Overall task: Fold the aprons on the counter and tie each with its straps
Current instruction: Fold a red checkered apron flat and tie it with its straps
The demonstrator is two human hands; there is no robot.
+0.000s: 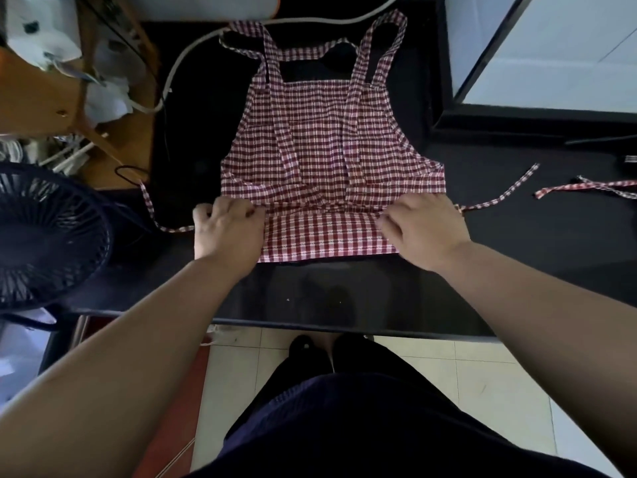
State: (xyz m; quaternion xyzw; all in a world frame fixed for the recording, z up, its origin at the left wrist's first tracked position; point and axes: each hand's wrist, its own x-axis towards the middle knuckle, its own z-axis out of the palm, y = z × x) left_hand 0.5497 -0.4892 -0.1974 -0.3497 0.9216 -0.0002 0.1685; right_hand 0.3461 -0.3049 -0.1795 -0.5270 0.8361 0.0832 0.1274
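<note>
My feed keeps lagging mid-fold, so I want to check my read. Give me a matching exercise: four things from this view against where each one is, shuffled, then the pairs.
Things:
1. left hand
2. right hand
3. fan
4. loose checked strap

Places:
a. far right on the counter, running out of view
b. gripping the right end of the apron at its folded-up lower edge
c. left edge of the view, beside the counter
d. gripping the left end of the apron's folded-up lower edge

Pairs: 1-d, 2-b, 3-c, 4-a
</note>
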